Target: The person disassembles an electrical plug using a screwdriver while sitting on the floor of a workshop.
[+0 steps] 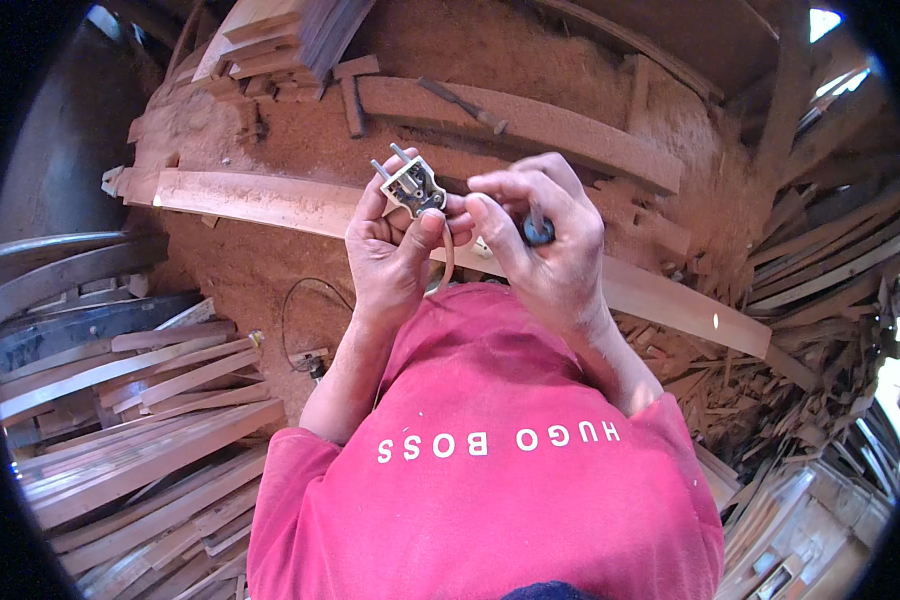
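Note:
My left hand is closed round an electric plug with its cover off, so the inner metal parts show. Its two metal pins point up and away from me. A light brown cable hangs from its lower end, past my fingers. Just to the right, my right hand is curled round what looks like a small screwdriver, its dark blue rounded handle end showing against the palm. The thumb and forefinger come close together beside the plug. Whether something tiny sits between them I cannot make out.
Beyond my hands a hammer and a dark, long-handled tool lie by a thick plank amid sawdust. A long board runs across behind my hands. Stacked wood strips fill the left; offcuts heap at right.

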A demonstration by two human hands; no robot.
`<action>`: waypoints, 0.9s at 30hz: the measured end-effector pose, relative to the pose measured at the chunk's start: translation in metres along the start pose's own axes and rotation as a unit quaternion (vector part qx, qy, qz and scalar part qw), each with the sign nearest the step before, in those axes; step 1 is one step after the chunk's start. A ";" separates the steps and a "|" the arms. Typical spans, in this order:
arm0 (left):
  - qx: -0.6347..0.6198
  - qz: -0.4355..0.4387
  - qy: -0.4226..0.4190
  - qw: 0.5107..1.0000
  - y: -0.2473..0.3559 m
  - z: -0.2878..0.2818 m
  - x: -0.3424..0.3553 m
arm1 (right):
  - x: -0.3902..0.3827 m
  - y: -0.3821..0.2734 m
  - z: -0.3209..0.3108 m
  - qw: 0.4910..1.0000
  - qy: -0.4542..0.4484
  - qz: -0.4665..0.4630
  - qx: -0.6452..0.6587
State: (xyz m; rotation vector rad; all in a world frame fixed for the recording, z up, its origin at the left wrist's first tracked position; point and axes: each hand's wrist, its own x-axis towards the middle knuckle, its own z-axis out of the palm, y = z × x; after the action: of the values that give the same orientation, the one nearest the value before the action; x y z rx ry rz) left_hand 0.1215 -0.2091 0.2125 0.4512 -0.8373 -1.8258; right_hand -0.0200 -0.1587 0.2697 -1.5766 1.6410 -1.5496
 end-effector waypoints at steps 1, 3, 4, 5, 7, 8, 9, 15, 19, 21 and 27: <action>0.018 0.007 0.007 1.000 0.000 0.001 -0.001 | 0.007 -0.002 0.000 1.000 -0.009 -0.008 0.006; 0.055 0.023 0.020 0.998 -0.002 0.001 -0.002 | 0.013 -0.002 0.006 0.999 -0.017 -0.017 0.028; 0.068 0.035 0.018 0.997 -0.004 0.000 -0.002 | 0.014 -0.002 0.007 1.000 -0.022 -0.017 0.013; 0.080 0.048 0.016 0.995 -0.006 -0.002 -0.001 | 0.015 -0.002 0.008 0.999 -0.027 -0.018 -0.002; 0.113 0.062 0.019 0.991 -0.007 -0.002 -0.002 | 0.014 0.001 0.011 1.000 -0.023 -0.005 -0.008; 0.133 0.063 0.023 0.989 -0.005 -0.001 -0.004 | 0.014 0.003 0.011 1.000 -0.029 -0.008 -0.006; 0.153 0.064 0.028 0.986 -0.004 0.000 -0.005 | 0.014 0.004 0.010 0.999 -0.036 -0.010 -0.004; 0.224 0.114 0.040 0.967 -0.006 0.002 -0.006 | 0.014 0.004 0.014 0.994 -0.055 0.064 0.064; 0.228 0.126 0.022 0.965 -0.006 0.001 -0.005 | 0.011 0.005 0.021 0.992 -0.036 0.093 0.076; 0.219 0.122 0.032 0.968 -0.007 0.002 -0.005 | 0.012 0.005 0.019 0.992 -0.050 0.092 0.066; 0.156 0.063 -0.018 0.986 -0.009 -0.006 -0.008 | 0.021 0.010 0.006 0.990 -0.115 0.074 0.039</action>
State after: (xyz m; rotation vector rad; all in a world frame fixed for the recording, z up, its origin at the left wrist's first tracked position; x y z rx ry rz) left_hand 0.1224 -0.2022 0.2007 0.5519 -1.1585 -1.5959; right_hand -0.0256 -0.1820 0.2679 -1.4928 1.5154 -1.2896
